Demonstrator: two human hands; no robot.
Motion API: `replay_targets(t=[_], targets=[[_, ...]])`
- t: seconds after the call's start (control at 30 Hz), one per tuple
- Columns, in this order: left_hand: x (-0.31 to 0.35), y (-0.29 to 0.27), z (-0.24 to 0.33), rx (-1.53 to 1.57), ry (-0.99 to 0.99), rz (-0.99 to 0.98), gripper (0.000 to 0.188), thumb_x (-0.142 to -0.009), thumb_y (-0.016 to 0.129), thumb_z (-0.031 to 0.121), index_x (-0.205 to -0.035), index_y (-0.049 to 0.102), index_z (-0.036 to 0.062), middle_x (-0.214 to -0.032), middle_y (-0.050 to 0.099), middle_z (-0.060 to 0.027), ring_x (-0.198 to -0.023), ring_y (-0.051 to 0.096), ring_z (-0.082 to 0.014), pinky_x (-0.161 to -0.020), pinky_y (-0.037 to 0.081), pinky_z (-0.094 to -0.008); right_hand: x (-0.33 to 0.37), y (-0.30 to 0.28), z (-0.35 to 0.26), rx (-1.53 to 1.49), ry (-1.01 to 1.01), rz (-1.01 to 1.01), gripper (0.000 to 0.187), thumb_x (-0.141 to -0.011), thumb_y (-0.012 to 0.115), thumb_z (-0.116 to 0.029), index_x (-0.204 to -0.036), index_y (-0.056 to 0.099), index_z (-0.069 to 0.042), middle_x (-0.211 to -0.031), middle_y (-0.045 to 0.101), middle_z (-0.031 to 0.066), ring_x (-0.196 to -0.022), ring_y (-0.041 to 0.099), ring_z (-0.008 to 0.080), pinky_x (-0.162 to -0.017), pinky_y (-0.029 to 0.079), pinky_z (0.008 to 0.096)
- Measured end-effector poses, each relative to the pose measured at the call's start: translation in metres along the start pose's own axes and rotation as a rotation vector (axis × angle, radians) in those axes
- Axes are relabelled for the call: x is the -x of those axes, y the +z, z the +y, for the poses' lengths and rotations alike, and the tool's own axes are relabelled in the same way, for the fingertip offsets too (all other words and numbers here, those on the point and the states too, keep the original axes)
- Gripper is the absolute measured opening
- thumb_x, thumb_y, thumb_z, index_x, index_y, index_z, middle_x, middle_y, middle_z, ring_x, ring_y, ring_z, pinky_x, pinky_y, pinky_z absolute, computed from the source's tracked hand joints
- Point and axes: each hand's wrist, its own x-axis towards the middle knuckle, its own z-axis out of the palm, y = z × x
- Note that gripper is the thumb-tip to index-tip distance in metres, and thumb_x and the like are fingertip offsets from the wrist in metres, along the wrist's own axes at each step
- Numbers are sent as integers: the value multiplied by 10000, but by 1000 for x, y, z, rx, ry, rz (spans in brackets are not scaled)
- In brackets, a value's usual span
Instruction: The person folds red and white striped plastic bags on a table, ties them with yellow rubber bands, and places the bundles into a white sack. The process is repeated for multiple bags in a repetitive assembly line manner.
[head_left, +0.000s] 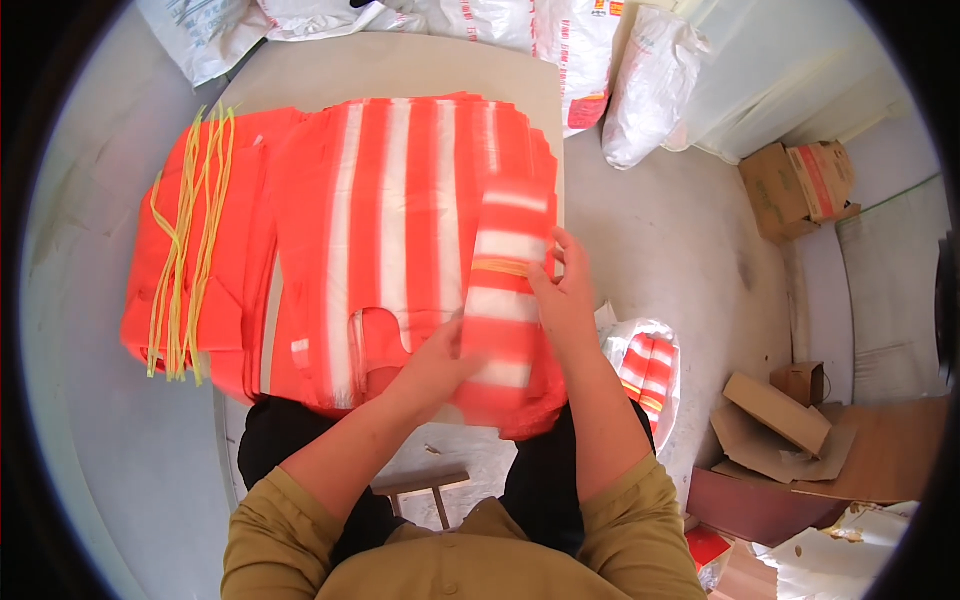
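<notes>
A striped bundle (502,303), banded in yellow, was over the four o'clock part of the striped stack (370,210). The right hand (568,290) gripped its three o'clock edge, apparently to steady it; the left hand (440,362) met its eight o'clock side, grip unclear. Yellow ties (185,245) lay at nine, perhaps for easy reach; a white sack (673,385) at four held similar bundles (650,372).

In front of me, the beige table (420,70) carries a broad stack of red-and-white striped sheets (370,220); left of that stack lies a red pile (250,210), and beyond the stack I see the table's surface.
</notes>
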Motion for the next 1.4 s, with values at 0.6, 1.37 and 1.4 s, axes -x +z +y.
replay_targets(t=[0.6,1.37,1.4], targets=[[-5,2,-7,-160,-8,85,633,-993,647,3,-1540,333,-49,-1414,556,-136,-1214,602,-184,-1027,516,-351,7,22,-1,665,-422,-360,649,-1023,550,-488,-1543,483,-105,-1673,347,141,-1578,234,359,-1279,191,535],[-5,0,-9,-97,3,46,573,-968,651,40,-1484,422,-54,-1382,593,-127,-1210,592,-179,-1028,495,-345,-2,31,-2,669,-370,-370,694,-970,595,-488,-1535,492,-98,-1677,330,162,-1579,214,378,-1272,164,552],[-5,0,-10,-93,11,51,568,-968,648,37,-1482,425,-52,-1378,597,-125,-1206,597,-179,-1025,497,-343,-2,30,-5,672,-372,-363,667,-988,585,-482,-1529,501,-101,-1675,340,153,-1573,238,368,-1269,180,548]])
